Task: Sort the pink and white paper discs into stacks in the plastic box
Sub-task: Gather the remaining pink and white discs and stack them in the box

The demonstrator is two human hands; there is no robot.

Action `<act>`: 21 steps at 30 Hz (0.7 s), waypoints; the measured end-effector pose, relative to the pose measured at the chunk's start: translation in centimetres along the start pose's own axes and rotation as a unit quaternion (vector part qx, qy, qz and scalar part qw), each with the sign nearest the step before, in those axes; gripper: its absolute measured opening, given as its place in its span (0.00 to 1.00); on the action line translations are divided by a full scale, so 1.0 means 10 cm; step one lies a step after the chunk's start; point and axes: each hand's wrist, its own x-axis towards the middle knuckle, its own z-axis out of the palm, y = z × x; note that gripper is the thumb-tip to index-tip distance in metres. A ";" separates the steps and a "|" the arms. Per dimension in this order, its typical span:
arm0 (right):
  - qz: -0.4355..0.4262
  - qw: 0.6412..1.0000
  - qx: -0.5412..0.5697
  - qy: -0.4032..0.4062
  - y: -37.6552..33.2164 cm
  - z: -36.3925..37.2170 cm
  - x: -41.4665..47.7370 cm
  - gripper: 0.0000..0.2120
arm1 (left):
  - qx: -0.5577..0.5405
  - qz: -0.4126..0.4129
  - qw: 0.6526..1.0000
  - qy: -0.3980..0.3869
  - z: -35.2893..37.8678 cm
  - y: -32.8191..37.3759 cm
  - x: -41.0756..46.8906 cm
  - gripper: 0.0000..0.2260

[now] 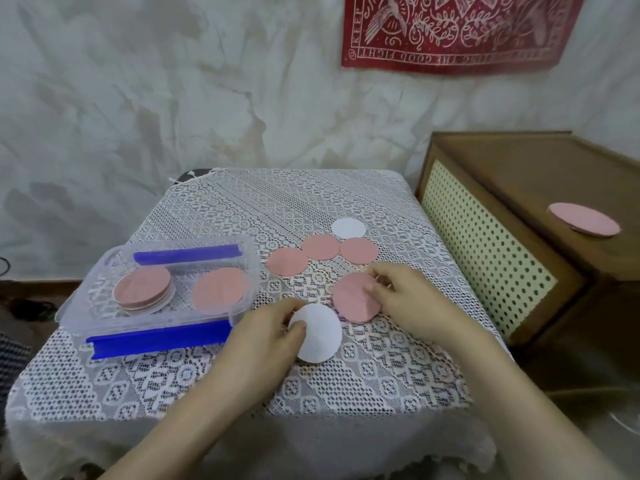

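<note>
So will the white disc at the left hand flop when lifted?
Probably light and slightly bendy: the white disc looks paper-thin. Likely hard to slide; the lace cloth is textured, so the left hand pinching its edge seems right.

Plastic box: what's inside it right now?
Inside the box sit two piles: a left stack topped pink with white edges peeking below, and a pink disc on the right. Whatever lies beneath those tops is covered.

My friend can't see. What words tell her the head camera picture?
Two hands work over a lace-covered table: the left hand pinches a white disc, the right hand pinches a pink disc. A clear plastic box on the left holds stacked discs.
</note>
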 end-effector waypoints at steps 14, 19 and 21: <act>-0.018 0.993 0.111 0.018 -0.09 0.13 -0.09 0.06 | -0.066 0.092 0.993 0.035 0.24 0.20 0.18 0.08; -0.046 0.995 0.091 0.017 -0.14 0.14 -0.08 0.04 | -0.043 0.102 0.992 0.065 0.23 0.13 0.18 0.09; -0.055 0.993 0.105 0.003 -0.14 0.13 -0.08 0.03 | -0.027 0.104 0.991 0.085 0.20 0.11 0.18 0.08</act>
